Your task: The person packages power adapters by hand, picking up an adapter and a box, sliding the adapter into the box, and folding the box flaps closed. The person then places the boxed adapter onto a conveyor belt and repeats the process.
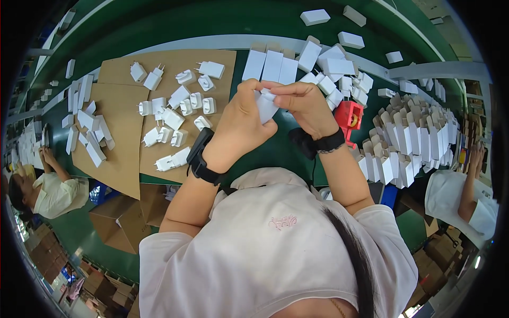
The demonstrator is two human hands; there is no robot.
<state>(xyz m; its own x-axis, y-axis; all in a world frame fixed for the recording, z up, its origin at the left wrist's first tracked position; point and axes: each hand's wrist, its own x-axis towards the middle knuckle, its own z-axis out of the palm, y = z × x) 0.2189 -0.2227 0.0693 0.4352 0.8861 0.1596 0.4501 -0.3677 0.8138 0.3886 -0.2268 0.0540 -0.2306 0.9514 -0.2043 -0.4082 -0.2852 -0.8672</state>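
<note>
Between my two hands is a small white carton, held over the green tabletop. My left hand wraps its fingers round the carton's left side. The fingers of my right hand pinch at its upper end, where a flap shows; the fingers partly hide whether anything is inside. Just beyond my hands stand several white cartons side by side with brown inner flaps raised. To the left, white plug-in chargers lie scattered on a brown cardboard sheet.
Right of my hands sit a red tape dispenser and a heap of white chargers and cartons. Farther right, open-flapped cartons are massed together. More cartons lie at left. Co-workers are at both sides. Cartons rest on the green far strip.
</note>
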